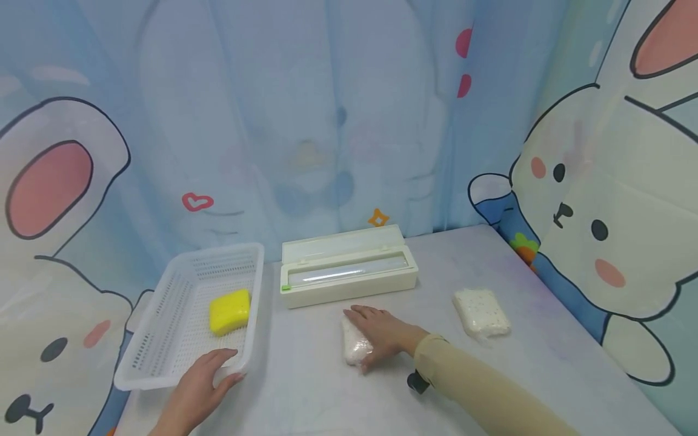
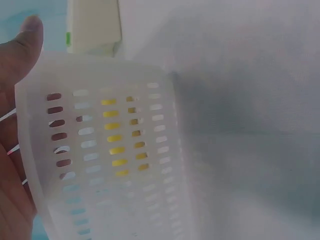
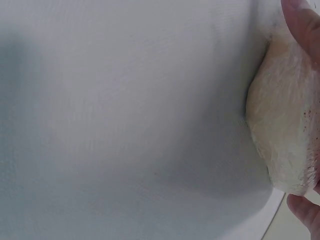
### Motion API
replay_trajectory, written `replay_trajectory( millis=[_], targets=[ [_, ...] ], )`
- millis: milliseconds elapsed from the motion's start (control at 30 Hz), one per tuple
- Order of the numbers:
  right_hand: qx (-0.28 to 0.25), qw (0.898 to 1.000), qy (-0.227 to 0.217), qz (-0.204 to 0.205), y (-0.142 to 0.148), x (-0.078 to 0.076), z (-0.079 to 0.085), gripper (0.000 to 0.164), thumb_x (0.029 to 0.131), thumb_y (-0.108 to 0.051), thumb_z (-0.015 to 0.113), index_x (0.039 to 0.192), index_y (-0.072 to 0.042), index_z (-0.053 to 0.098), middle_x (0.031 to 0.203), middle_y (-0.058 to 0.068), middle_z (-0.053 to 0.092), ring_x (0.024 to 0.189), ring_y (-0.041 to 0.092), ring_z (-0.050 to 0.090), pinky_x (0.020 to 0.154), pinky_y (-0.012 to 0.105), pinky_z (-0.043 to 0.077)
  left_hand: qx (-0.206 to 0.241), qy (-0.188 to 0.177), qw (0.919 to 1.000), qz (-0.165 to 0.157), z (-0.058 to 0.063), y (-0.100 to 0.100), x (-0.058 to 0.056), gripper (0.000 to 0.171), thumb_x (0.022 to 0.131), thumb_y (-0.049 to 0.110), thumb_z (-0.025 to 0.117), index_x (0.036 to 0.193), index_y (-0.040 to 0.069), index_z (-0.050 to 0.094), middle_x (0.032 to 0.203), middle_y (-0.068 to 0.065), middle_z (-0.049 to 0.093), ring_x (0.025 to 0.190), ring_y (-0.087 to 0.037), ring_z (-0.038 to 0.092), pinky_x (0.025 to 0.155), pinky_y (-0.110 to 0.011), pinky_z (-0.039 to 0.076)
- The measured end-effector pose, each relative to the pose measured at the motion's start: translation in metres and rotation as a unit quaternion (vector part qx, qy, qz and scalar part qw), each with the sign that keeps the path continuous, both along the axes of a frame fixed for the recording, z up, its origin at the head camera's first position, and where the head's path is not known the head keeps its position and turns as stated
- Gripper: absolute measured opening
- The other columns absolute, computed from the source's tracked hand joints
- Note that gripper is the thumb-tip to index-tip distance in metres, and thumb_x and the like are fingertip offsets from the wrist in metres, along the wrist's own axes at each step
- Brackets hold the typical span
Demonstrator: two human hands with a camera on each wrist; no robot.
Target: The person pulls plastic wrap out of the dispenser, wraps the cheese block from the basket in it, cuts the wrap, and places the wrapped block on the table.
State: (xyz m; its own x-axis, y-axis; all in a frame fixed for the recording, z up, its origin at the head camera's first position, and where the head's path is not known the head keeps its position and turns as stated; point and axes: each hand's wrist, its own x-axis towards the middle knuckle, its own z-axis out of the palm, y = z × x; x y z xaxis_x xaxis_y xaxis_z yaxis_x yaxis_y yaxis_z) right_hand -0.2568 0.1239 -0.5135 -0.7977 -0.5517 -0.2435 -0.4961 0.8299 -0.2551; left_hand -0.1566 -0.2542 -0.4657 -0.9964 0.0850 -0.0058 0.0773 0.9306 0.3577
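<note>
My left hand [image 1: 199, 390] is at the near right corner of a white slotted plastic basket [image 1: 143, 339], its fingers over the rim and its thumb by the corner. Through the slots of the basket wall [image 2: 107, 190] in the left wrist view, parts of the fingers show inside. A yellow block like a sponge [image 1: 229, 311] lies in the basket. My right hand [image 1: 384, 332] grips a whitish block in clear plastic wrap [image 1: 354, 345] on the table, thumb at the near end and fingers at the far end. Its wrapped side [image 3: 282, 115] fills the right wrist view's edge.
Behind my right hand stands a cream cling film dispenser [image 1: 349, 290], its lid raised and a clear roll inside. A second wrapped whitish block [image 1: 481, 312] lies on the table [image 1: 556, 357] at the right. A printed curtain [image 1: 327, 121] hangs behind the table.
</note>
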Motion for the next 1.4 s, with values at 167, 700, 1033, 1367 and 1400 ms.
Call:
replay_trajectory(
  millis=[167, 700, 1033, 1367, 1400],
  targets=[
    [-0.001, 0.999, -0.011, -0.030, -0.002, 0.002, 0.000, 0.119, 0.068, -0.060, 0.089, 0.159, -0.011, 0.029, 0.164, 0.012, 0.033, 0.150, 0.030, 0.039, 0.122, 0.046, 0.036, 0.016, 0.002, 0.9999, 0.001, -0.004, -0.002, 0.002, 0.033, 0.085, 0.025, 0.083, 0.114, 0.014, 0.074, 0.113, 0.000, 0.073, 0.108, -0.026, 0.069, 0.096, -0.048, 0.057],
    [-0.012, 0.999, -0.006, -0.035, -0.002, 0.000, 0.003, 0.107, 0.071, -0.056, 0.088, 0.154, -0.011, 0.039, 0.155, 0.011, 0.045, 0.142, 0.029, 0.047, 0.119, 0.046, 0.040, 0.041, -0.010, 0.9990, -0.013, 0.002, -0.007, 0.001, 0.022, 0.088, 0.013, 0.077, 0.110, 0.016, 0.078, 0.103, 0.003, 0.078, 0.100, -0.023, 0.073, 0.092, -0.046, 0.058],
    [-0.064, 0.997, 0.008, -0.036, 0.016, -0.007, 0.025, 0.101, 0.075, -0.054, 0.087, 0.154, -0.013, 0.040, 0.154, 0.009, 0.047, 0.137, 0.027, 0.050, 0.116, 0.046, 0.043, 0.051, -0.016, 0.9985, -0.011, 0.004, -0.007, 0.000, 0.021, 0.088, 0.014, 0.077, 0.109, 0.014, 0.079, 0.102, 0.002, 0.079, 0.100, -0.023, 0.073, 0.092, -0.046, 0.058],
    [-0.120, 0.988, 0.072, -0.064, 0.095, -0.020, 0.096, 0.095, 0.077, -0.043, 0.088, 0.154, -0.010, 0.042, 0.153, 0.015, 0.048, 0.135, 0.036, 0.049, 0.110, 0.059, 0.045, 0.060, -0.035, 0.9976, -0.009, 0.003, -0.008, -0.002, 0.023, 0.089, 0.014, 0.076, 0.111, 0.011, 0.078, 0.104, -0.002, 0.078, 0.100, -0.024, 0.073, 0.091, -0.047, 0.058],
    [-0.121, 0.987, 0.075, -0.072, 0.107, -0.022, 0.099, 0.094, 0.078, -0.043, 0.087, 0.154, -0.010, 0.042, 0.153, 0.016, 0.048, 0.136, 0.037, 0.049, 0.110, 0.060, 0.044, 0.060, -0.038, 0.9975, -0.009, 0.003, -0.008, -0.002, 0.023, 0.089, 0.014, 0.076, 0.111, 0.011, 0.078, 0.104, -0.002, 0.078, 0.100, -0.024, 0.073, 0.091, -0.047, 0.058]
  ],
)
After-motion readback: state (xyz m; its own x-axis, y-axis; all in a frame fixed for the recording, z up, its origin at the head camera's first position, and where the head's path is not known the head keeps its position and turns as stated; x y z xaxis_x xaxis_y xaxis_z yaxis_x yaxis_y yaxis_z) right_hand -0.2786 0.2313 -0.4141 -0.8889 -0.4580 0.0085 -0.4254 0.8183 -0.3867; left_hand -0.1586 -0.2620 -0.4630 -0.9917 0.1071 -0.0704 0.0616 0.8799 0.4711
